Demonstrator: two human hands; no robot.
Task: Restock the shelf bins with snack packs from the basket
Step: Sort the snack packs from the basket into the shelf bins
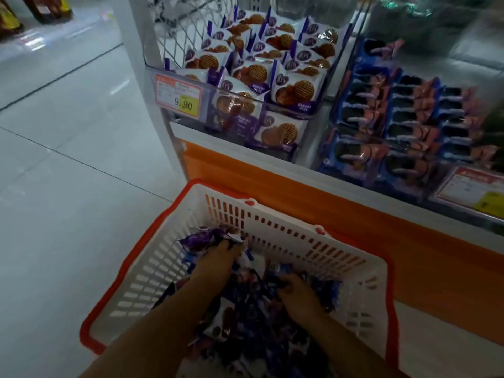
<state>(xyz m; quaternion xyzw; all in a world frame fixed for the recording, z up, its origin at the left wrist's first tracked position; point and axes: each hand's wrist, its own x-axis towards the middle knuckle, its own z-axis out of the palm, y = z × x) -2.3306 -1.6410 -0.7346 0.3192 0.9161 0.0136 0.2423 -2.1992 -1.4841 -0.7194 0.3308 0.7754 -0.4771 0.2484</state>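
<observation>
A white basket with an orange rim (286, 222) stands on the floor against the shelf base, holding several purple and blue snack packs (245, 323). Both my hands are down inside it. My left hand (215, 264) reaches to the far side and its fingers curl onto a purple pack (201, 238). My right hand (296, 294) grips packs in the middle of the pile, fingers curled. Above, a clear shelf bin (237, 105) holds several purple-and-white waffle cookie packs (253, 75).
A second clear bin (403, 126) to the right holds rows of blue dark-cookie packs. Price tags (178, 95) hang on the bin fronts. An orange shelf base (354, 214) runs behind the basket. Pale tiled floor (68, 159) spreads to the left.
</observation>
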